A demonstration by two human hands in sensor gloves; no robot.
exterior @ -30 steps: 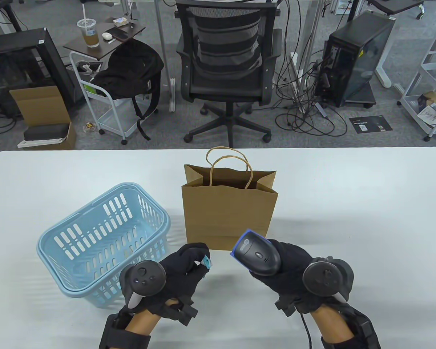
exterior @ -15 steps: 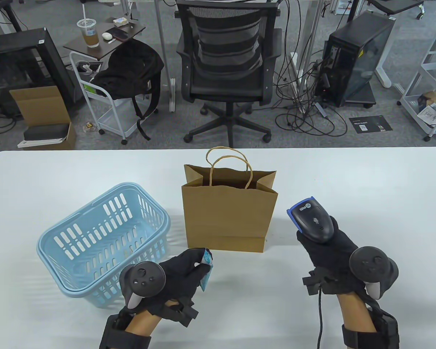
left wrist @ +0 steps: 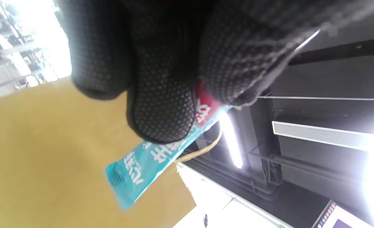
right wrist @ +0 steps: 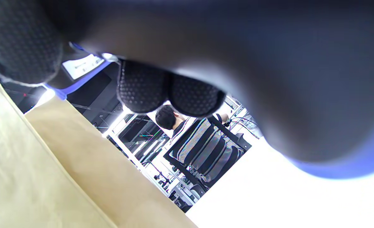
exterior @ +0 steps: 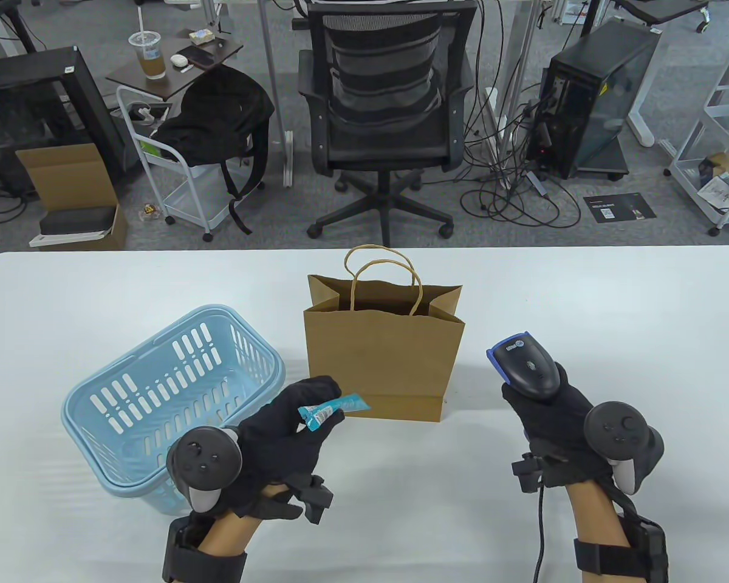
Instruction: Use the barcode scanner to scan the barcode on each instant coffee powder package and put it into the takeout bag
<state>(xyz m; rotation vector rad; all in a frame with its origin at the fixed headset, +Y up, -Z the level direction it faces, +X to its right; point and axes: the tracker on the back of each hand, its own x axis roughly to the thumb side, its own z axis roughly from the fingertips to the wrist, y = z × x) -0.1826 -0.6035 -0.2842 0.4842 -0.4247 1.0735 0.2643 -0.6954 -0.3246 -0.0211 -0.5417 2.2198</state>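
Note:
My left hand [exterior: 291, 419] pinches a slim teal coffee powder stick [exterior: 331, 410] just in front of the brown paper takeout bag [exterior: 383, 358], near its lower left corner. In the left wrist view the coffee stick [left wrist: 142, 174] juts out below my gloved fingertips [left wrist: 161, 117], against the bag wall [left wrist: 47, 152]. My right hand [exterior: 553, 413] grips a dark barcode scanner [exterior: 525, 367] with a blue nose, to the right of the bag. The scanner body [right wrist: 269, 79] fills the right wrist view, with the bag [right wrist: 47, 177] beside it.
A light blue plastic basket [exterior: 170, 395] lies to the left of the bag; no packages show inside it. The scanner's cable [exterior: 540, 534] runs back along my right forearm. Beyond the table's far edge stand an office chair [exterior: 389, 109] and a computer tower [exterior: 595, 97].
My right hand swung the scanner from beside the stick out to the right of the bag. My left hand turned and rose, bringing the stick up flat toward the bag.

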